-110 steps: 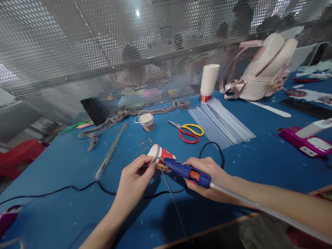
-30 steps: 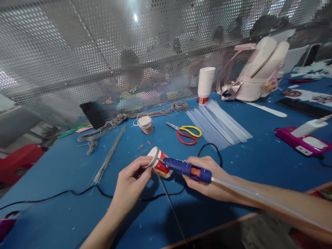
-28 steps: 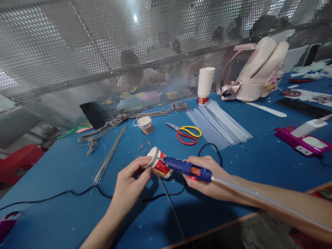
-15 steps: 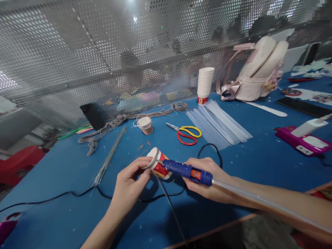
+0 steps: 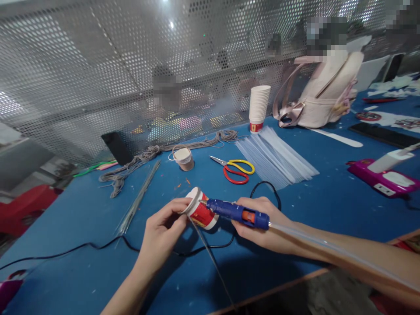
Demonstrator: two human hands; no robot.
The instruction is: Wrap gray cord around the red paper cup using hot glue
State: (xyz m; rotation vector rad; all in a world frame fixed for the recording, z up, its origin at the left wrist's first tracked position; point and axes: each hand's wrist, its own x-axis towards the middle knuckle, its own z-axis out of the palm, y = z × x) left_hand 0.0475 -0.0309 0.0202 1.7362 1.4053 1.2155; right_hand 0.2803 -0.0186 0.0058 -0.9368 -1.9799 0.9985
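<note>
Pinched between thumb and fingers, the pale end of a red-and-white paper cup (image 5: 203, 213) is in the left hand (image 5: 166, 229), tilted above the near middle of the blue tabletop (image 5: 98, 280). Thin grey cord (image 5: 212, 259) runs around that end and trails down towards the table's front edge. To the right, the right hand (image 5: 271, 241) is wrapped around a blue hot-glue gun (image 5: 226, 210), its metal nozzle at the cup's side by the cord; whether the tip touches cannot be told. A clear glue stick (image 5: 305, 236) sticks out of the gun's back, over the forearm.

Across the table from the left, a black cable (image 5: 78, 245) snakes in and passes behind the left wrist. Green and pink strands lie beside a black smartphone (image 5: 116, 148), which stands tilted by the perforated metal panel (image 5: 98, 87). A tangled hank of grey cord (image 5: 152, 152) stretches along the panel's foot, with a sheaf of thin, stiff strands (image 5: 141, 194) in front of it. Next come a small cord-wrapped cup (image 5: 186, 162) with a looped handle, then scissors (image 5: 225, 164) with one yellow and one red handle. Beyond them stand nested paper cups (image 5: 259, 107), behind fanned translucent strips (image 5: 278, 159). Farther right are a pale pink backpack (image 5: 315, 109), a flat white stick (image 5: 337, 138) and a magenta power strip (image 5: 383, 186) bearing a white adapter (image 5: 387, 162).
</note>
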